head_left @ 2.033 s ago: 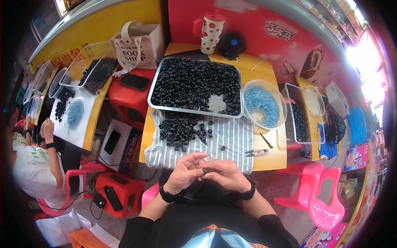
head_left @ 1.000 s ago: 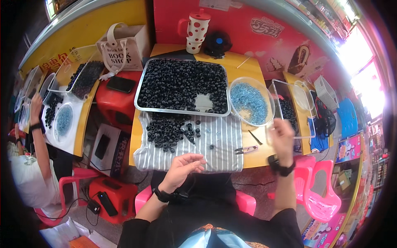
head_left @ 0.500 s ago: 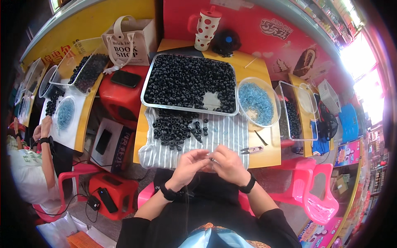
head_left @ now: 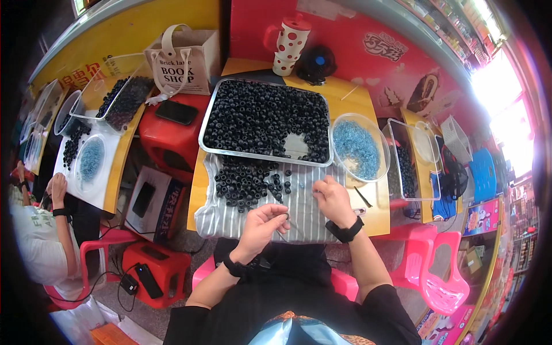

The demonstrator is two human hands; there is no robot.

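Note:
My left hand [head_left: 263,231] is closed in a pinch above the near edge of a striped cloth [head_left: 208,214]. What its fingertips hold is too small to make out; it may be a dark bead. My right hand [head_left: 334,202] has moved over the cloth's right side, its fingers curled together and anything in them hidden. Ahead of my left hand lies a pile of black ring-shaped beads [head_left: 237,183]. Behind the pile stands a clear tray [head_left: 264,158] full of such beads. Small pale-blue pieces [head_left: 353,141] fill part of a clear round bowl [head_left: 384,167] beyond my right hand.
Thread snips [head_left: 359,211] lie partly hidden by my right wrist, near a thin black tool [head_left: 363,196]. A spotted cup [head_left: 289,46] and small fan [head_left: 317,62] stand behind the tray. At left are a red stool [head_left: 167,135] with a phone and a co-worker's arm [head_left: 66,236].
My hands, which were together at the cloth's near edge, have parted. The right hand moved forward and right, partly covering the snips; the left stayed close to its place.

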